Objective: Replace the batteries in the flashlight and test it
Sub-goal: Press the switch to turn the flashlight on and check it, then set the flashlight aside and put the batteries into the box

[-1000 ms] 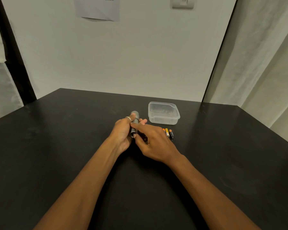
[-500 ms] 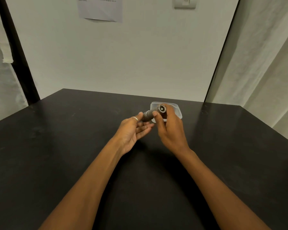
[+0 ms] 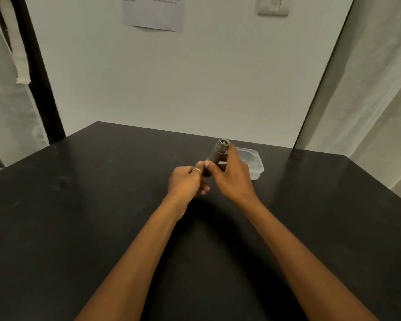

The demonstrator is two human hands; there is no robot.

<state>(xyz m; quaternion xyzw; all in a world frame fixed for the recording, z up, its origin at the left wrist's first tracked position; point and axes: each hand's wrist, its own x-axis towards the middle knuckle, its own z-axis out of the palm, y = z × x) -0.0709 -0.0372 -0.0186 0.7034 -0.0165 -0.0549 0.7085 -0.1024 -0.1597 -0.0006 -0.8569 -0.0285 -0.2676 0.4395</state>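
I see my right hand wrapped round the grey flashlight, tilted just in front of the clear tub, my left hand pinching its near end

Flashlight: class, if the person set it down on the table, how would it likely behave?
The flashlight looks rigid and round-bodied, so it would probably roll on the flat table. Its ribbed head may slow that. Stood on end, it might tip.

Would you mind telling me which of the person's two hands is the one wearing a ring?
The left hand wears it: a pale band on a finger beside the flashlight. The right hand, gripping the flashlight's barrel, shows no ring.
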